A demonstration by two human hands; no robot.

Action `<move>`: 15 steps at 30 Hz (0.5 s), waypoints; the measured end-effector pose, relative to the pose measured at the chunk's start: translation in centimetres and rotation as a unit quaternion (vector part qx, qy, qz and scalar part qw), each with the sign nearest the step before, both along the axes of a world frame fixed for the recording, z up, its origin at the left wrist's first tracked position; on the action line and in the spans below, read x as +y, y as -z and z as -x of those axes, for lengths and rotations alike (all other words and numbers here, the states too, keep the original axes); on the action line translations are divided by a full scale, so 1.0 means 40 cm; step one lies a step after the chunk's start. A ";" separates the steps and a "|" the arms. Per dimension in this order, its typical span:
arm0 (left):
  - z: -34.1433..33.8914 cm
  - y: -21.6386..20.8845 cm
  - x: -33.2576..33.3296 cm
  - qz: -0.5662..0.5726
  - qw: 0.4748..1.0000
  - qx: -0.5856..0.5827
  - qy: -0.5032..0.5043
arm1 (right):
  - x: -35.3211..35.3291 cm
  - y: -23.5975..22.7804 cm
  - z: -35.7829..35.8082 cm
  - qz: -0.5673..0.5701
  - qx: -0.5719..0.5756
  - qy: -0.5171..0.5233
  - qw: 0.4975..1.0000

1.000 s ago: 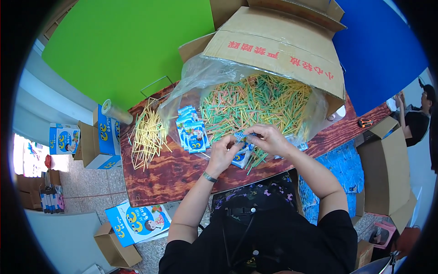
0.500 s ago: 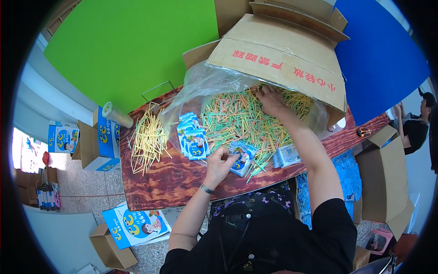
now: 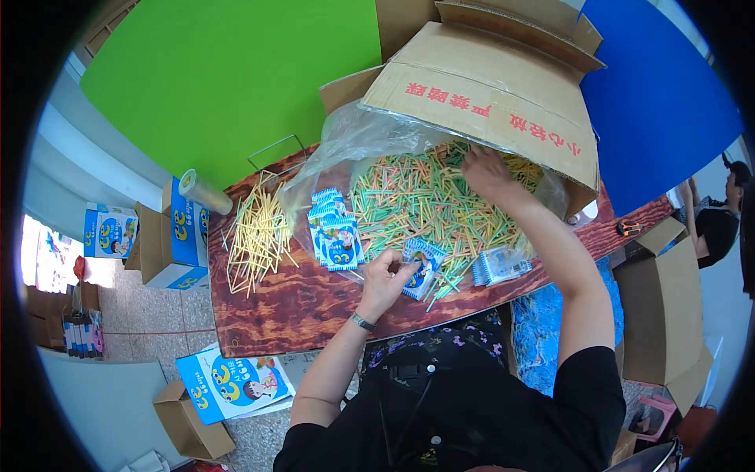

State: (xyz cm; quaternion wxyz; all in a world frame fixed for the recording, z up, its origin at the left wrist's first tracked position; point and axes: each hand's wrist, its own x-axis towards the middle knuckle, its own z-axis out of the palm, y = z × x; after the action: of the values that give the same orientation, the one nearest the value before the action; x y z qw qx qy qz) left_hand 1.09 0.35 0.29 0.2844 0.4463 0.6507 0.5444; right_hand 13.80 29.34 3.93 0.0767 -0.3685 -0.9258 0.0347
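Observation:
My left hand (image 3: 384,282) is closed at the near edge of the stick pile, with its thumb on a small blue-and-white packet (image 3: 423,268). Thin pastel sticks (image 3: 401,200) in pink, green and yellow form a wide heap on clear plastic at the mouth of a tipped carton (image 3: 503,94). Across the heap, under the carton's flap, my right hand (image 3: 486,175) has its bent fingers closed among the sticks; its fingertips are partly hidden. Several more packets (image 3: 336,236) lie stacked left of the heap. Another group of packets (image 3: 502,266) lies to its right.
Pale yellow sticks (image 3: 259,236) are spread on the left of the wood-patterned table (image 3: 271,326), near a clear cylinder (image 3: 203,193). Blue printed boxes (image 3: 177,236) stand beyond the left edge. At right are an orange-handled tool (image 3: 629,229), an open carton (image 3: 661,299) and another person (image 3: 716,228).
My right hand has shifted slightly right within the heap. My left hand and the packet under its thumb have moved a little to the right in the view, which itself has shifted slightly.

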 end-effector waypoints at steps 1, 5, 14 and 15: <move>-0.004 -0.008 0.003 -0.008 1.000 0.013 0.002 | 0.004 -0.014 -0.020 -0.002 -0.001 0.002 1.000; -0.012 -0.024 0.004 0.018 1.000 0.016 0.002 | -0.025 -0.110 -0.056 0.142 -0.105 0.006 0.984; -0.010 -0.036 0.012 -0.020 1.000 0.015 -0.019 | -0.013 -0.086 -0.107 0.115 -0.007 -0.140 0.983; -0.014 -0.047 0.009 -0.024 0.999 0.018 -0.024 | -0.016 -0.095 -0.103 0.198 -0.021 -0.131 0.971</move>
State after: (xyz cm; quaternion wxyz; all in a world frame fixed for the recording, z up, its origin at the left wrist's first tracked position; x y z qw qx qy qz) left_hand 1.64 0.70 2.18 0.2487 0.4469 0.6527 0.5589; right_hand 17.91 28.69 7.74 -0.0223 -0.2525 -0.9422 0.2191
